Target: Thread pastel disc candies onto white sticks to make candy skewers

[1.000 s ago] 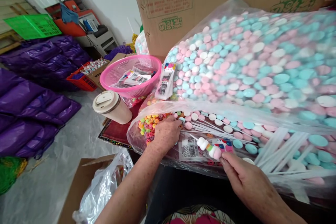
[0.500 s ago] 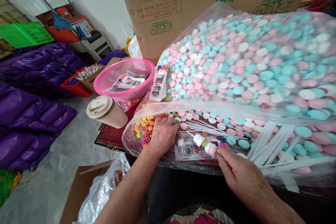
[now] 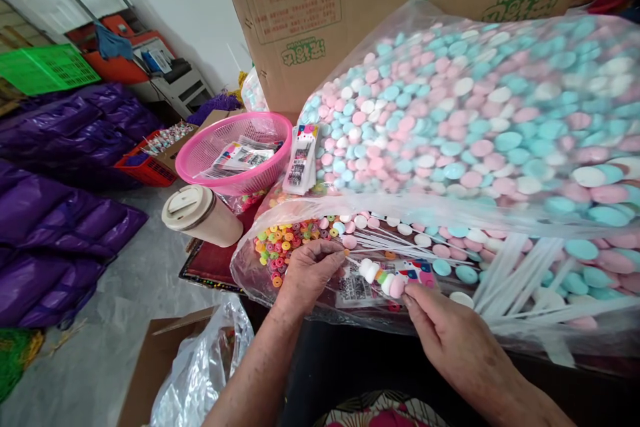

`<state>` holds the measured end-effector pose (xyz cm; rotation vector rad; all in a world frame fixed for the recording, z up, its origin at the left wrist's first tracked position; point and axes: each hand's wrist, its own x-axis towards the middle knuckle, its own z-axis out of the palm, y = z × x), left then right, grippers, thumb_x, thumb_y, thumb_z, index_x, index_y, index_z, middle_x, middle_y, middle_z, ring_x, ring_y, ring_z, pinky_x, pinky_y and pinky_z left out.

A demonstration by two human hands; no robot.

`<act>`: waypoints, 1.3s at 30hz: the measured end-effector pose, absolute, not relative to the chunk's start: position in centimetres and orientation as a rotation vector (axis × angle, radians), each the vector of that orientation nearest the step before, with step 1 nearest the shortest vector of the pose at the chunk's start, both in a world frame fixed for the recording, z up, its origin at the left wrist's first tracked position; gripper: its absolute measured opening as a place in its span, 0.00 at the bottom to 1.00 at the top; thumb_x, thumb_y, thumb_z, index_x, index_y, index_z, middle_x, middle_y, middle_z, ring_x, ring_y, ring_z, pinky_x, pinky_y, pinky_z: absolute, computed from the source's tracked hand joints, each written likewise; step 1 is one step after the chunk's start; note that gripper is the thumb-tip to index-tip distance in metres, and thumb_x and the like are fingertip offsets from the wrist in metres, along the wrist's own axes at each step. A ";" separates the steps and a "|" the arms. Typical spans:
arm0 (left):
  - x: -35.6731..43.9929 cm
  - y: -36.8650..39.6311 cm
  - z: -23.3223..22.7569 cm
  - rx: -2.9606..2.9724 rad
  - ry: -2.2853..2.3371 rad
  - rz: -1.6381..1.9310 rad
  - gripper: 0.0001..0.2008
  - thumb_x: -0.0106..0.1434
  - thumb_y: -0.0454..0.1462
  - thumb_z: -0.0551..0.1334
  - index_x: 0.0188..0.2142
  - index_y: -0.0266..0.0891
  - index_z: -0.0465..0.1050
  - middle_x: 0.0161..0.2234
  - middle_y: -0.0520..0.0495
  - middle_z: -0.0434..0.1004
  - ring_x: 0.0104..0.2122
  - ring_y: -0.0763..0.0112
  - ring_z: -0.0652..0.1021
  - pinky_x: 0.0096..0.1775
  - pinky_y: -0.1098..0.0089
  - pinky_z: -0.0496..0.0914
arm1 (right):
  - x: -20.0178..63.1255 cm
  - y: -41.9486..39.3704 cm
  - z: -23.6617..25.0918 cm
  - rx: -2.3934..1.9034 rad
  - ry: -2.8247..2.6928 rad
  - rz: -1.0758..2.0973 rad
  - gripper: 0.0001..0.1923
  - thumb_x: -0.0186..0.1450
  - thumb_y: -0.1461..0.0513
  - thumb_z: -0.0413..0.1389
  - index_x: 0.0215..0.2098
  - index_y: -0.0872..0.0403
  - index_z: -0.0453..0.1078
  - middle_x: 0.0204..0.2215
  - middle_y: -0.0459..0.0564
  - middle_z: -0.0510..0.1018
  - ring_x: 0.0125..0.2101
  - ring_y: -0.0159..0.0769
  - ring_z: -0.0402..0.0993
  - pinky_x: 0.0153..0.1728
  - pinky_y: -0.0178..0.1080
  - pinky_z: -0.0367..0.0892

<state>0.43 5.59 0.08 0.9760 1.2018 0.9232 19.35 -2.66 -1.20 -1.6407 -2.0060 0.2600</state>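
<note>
Right hand (image 3: 453, 340) pinches the candy skewer (image 3: 381, 273); left hand (image 3: 306, 271), at 9 o'clock, pinches its tip: a slackened pinch could shed candies.

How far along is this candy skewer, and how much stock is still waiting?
Done: the skewer already carries several candies, white to pink. In hand: the right hand holds its pink end, the left hand pinches something small at the stick's tip. Left: bare white sticks, loose ring candies and a full bag of discs.
</note>
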 end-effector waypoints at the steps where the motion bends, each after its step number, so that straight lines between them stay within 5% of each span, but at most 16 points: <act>1: 0.4 5.4 0.1 0.942 1.185 0.937 0.12 0.47 0.40 0.69 0.27 0.34 0.72 0.21 0.53 0.73 0.19 0.80 0.69 0.23 0.77 0.64 | 19.3 -2.7 -1.2 -1.628 -2.011 0.273 0.14 0.67 0.62 0.42 0.29 0.53 0.66 0.20 0.46 0.74 0.17 0.32 0.68 0.19 0.34 0.57; 6: 0.1 5.6 0.4 0.972 1.081 0.842 0.22 0.47 0.39 0.70 0.40 0.37 0.68 0.25 0.53 0.74 0.21 0.77 0.71 0.25 0.75 0.67 | 18.8 -2.7 -1.5 -1.614 -1.988 0.416 0.14 0.66 0.62 0.42 0.27 0.52 0.64 0.19 0.46 0.73 0.18 0.32 0.68 0.21 0.34 0.58; 9: -0.2 7.2 0.4 1.324 1.235 0.799 0.22 0.56 0.39 0.63 0.50 0.38 0.63 0.30 0.49 0.76 0.27 0.73 0.74 0.30 0.72 0.69 | 19.1 -2.4 -1.8 -1.634 -1.889 0.503 0.14 0.67 0.60 0.42 0.29 0.52 0.65 0.20 0.45 0.73 0.18 0.32 0.68 0.21 0.34 0.59; 12: 0.0 9.2 0.2 1.936 1.659 0.509 0.10 0.62 0.36 0.55 0.41 0.37 0.71 0.37 0.44 0.76 0.36 0.67 0.76 0.38 0.68 0.69 | 19.9 -2.3 -2.1 -1.667 -1.841 0.540 0.14 0.67 0.58 0.43 0.29 0.51 0.66 0.20 0.44 0.73 0.18 0.31 0.67 0.21 0.33 0.59; 15: 0.7 10.1 -0.1 2.155 1.793 0.247 0.09 0.61 0.34 0.54 0.32 0.37 0.74 0.40 0.42 0.75 0.37 0.62 0.75 0.37 0.66 0.68 | 20.1 -2.5 -2.1 -1.675 -1.853 0.550 0.15 0.67 0.58 0.43 0.28 0.51 0.66 0.18 0.44 0.71 0.17 0.31 0.66 0.20 0.33 0.58; 22: 0.8 9.8 -0.2 2.175 1.812 0.212 0.11 0.61 0.35 0.54 0.39 0.40 0.74 0.43 0.44 0.75 0.40 0.64 0.74 0.38 0.69 0.66 | 19.5 -2.5 -2.0 -1.706 -1.861 0.501 0.16 0.67 0.58 0.42 0.28 0.52 0.67 0.17 0.44 0.71 0.17 0.32 0.66 0.19 0.34 0.56; 28: 0.3 9.9 0.0 2.086 1.714 0.354 0.10 0.61 0.37 0.55 0.32 0.38 0.75 0.33 0.46 0.77 0.36 0.66 0.75 0.37 0.69 0.67 | 19.9 -2.6 -2.0 -1.701 -1.867 0.433 0.16 0.67 0.59 0.41 0.28 0.52 0.67 0.19 0.45 0.73 0.18 0.33 0.68 0.20 0.34 0.57; 34: 0.5 7.1 -0.2 1.184 1.282 0.761 0.12 0.54 0.43 0.64 0.32 0.35 0.72 0.17 0.55 0.68 0.15 0.79 0.67 0.17 0.78 0.57 | 19.4 -2.8 -1.6 -1.684 -1.913 0.354 0.16 0.67 0.61 0.41 0.29 0.53 0.67 0.18 0.45 0.72 0.16 0.33 0.66 0.19 0.34 0.56; 39: 0.5 6.5 -0.2 0.849 1.086 0.869 0.14 0.45 0.39 0.71 0.30 0.34 0.72 0.21 0.54 0.72 0.15 0.84 0.66 0.17 0.80 0.56 | 19.3 -3.1 -1.9 -1.702 -1.987 0.299 0.15 0.67 0.62 0.41 0.30 0.52 0.67 0.19 0.45 0.73 0.17 0.33 0.67 0.19 0.35 0.55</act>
